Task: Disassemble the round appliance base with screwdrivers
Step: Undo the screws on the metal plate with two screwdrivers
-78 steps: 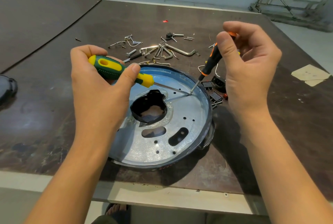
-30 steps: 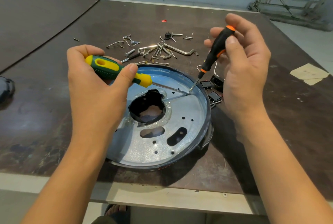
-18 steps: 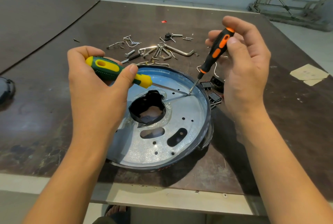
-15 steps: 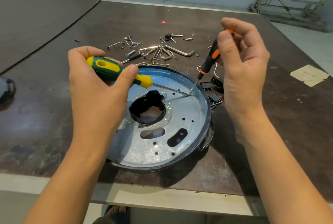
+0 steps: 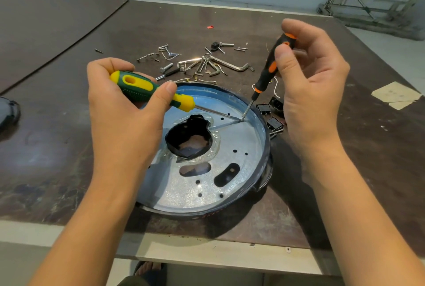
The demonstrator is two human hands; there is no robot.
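Readable text, labels, numbers: none.
- On the round appliance base [image 5: 241, 145]: faint reddish marks on the outer rim at its near edge, too small and blurred to read.
- On the green-and-yellow screwdriver [image 5: 138, 88] and the black-and-orange screwdriver [image 5: 268, 69]: no handle marking can be made out.
- On the paper scrap [image 5: 395, 96], right of the base: faint specks, illegible.

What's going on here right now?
A person is working on the round appliance base on the table. The left hand grips a green-and-yellow screwdriver; the right hand pinches a black-and-orange screwdriver. Both tips meet at one spot by the base's far right rim. Loose screws and hex keys lie beyond it.
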